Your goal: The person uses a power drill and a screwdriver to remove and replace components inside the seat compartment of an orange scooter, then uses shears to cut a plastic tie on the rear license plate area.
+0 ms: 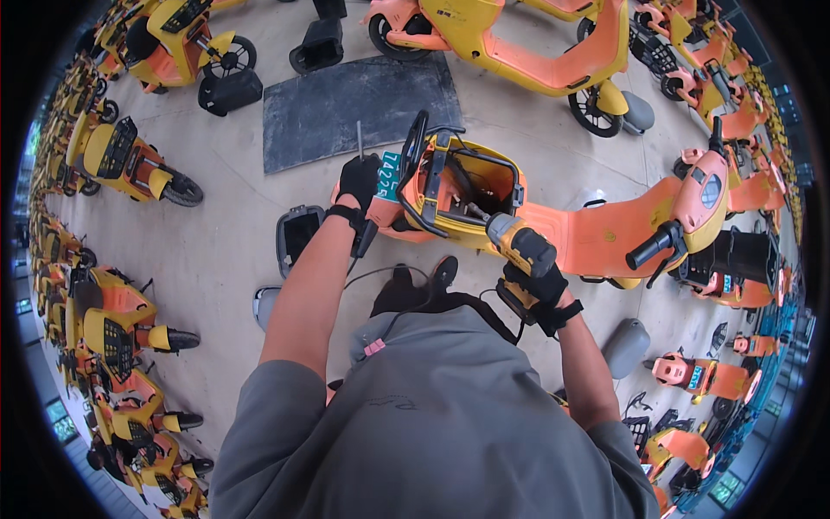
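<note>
In front of me stands an orange and yellow electric scooter (pixel 596 232), its seat off and the compartment (pixel 493 177) under it open. My right hand (pixel 543 287), in a black glove, is wrapped round the grip of a yellow and black power drill (pixel 516 242). The drill's tip points into the near side of the compartment. My left hand (pixel 359 179), gloved too, is closed around a thin metal rod (pixel 360 138) that sticks up above the fist. It is beside the green number plate (pixel 389 176) at the scooter's rear. What the rod belongs to is hidden.
A dark mat (pixel 359 108) lies beyond the scooter, with black bins (pixel 317 45) near it. A black open tray-like part (pixel 300 238) sits left of my feet. A grey seat (pixel 626 348) is on the floor at right. Rows of similar scooters (pixel 121 324) line both sides.
</note>
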### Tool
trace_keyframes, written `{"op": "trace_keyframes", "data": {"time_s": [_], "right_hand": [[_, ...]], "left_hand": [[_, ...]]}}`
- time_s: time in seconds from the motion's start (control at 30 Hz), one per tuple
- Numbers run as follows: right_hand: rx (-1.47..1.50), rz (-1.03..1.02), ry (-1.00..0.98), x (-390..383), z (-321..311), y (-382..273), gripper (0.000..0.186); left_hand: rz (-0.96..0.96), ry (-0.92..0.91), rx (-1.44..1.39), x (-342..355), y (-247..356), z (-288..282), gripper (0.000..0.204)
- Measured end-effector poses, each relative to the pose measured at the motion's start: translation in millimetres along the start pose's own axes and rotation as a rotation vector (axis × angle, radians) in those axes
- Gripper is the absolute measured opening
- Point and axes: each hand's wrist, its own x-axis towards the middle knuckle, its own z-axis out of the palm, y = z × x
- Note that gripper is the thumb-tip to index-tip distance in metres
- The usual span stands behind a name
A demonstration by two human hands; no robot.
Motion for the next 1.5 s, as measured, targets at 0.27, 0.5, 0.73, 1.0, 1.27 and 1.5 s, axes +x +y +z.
{"op": "trace_keyframes", "data": {"time_s": [0.27,0.5,0.73,1.0,1.27,1.5], "right_hand": [[0.133,0.258,-0.182,37,17,46,0.047],[-0.100,0.130,-0.140,73,38,70,0.040],[-0.041,0.651,-0.246,105,44,66,0.022],[-0.030,0.755,-0.303,129,46,71,0.016],[-0.111,0.788,-0.450,152,38,68,0.015],[-0.311,0.767,-0.583,179,32,48,0.015]], "left_hand": [[0.072,0.192,0.462,8,20,53,0.029],[-0.109,0.282,0.444,29,45,83,0.052],[-0.024,0.282,0.469,37,60,103,0.048],[0.061,0.213,0.378,40,57,98,0.052],[-0.060,0.164,0.360,34,69,98,0.056],[0.019,0.188,0.372,41,59,104,0.049]]}}
